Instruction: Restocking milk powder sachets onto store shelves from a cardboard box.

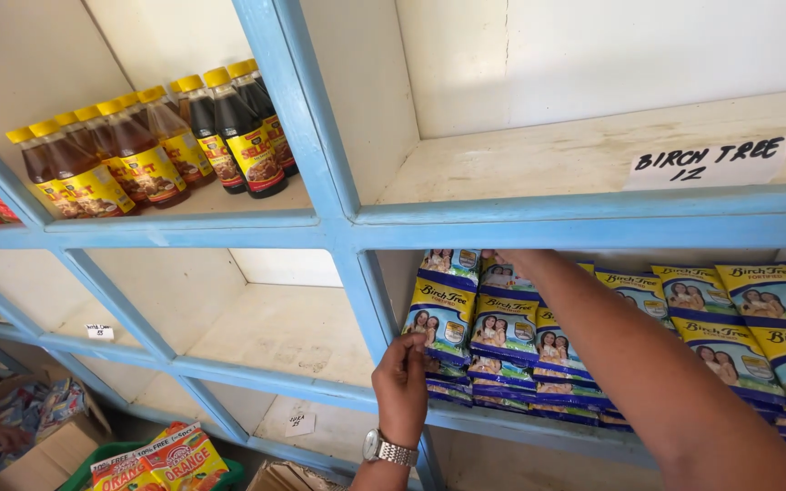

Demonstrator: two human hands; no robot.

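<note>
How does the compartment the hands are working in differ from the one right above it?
The lower compartment is packed with rows of blue and yellow sachets; the upper compartment holds no goods.
The upper one has a handwritten paper label lying on its board; none shows in the lower one.
The left hand touches the lower one's sachets and the right arm reaches into it; neither is in the upper one.
Both share the blue frame.

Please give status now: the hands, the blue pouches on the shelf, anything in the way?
Left hand pinching front stack of blue pouches. Right hand hidden, forearm reaching deep into the compartment above the pouches. Blue shelf frame beside left hand, not blocking.
</note>
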